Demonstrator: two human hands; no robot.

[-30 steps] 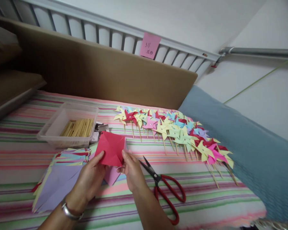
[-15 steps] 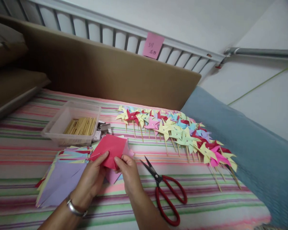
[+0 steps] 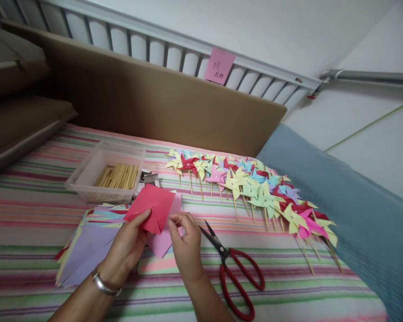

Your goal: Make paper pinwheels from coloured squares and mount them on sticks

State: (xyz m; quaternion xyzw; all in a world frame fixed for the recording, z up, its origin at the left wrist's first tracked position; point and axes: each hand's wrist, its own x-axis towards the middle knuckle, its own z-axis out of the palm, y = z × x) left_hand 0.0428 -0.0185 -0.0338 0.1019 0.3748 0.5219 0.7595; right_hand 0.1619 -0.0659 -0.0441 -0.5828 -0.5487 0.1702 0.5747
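Observation:
My left hand (image 3: 133,237), with a metal bangle at the wrist, grips a red paper square (image 3: 155,206) by its lower left side, thumb on top. Short slits show at the square's near corner. Just right of the paper, my right hand (image 3: 187,239) is apart from it, fingers curled loosely and thumb apart, with nothing visible in them. Beneath the red square lies pink paper (image 3: 162,243), partly covered. A stack of coloured paper sheets (image 3: 89,252), purple on top, is left of my left hand. Scissors (image 3: 224,255) with red handles lie right of my right hand, blades parted.
A clear plastic box (image 3: 79,183) holds wooden sticks (image 3: 117,176); small boxes (image 3: 151,180) stand beside it. Rows of paper pinwheels (image 3: 250,188) on sticks lie at the right on the striped cloth (image 3: 289,297). A cardboard panel (image 3: 161,107) stands behind, before a radiator (image 3: 139,47).
My right hand has let go of the red paper square and moved slightly right. My left hand still holds the square. The whole view has shifted a little.

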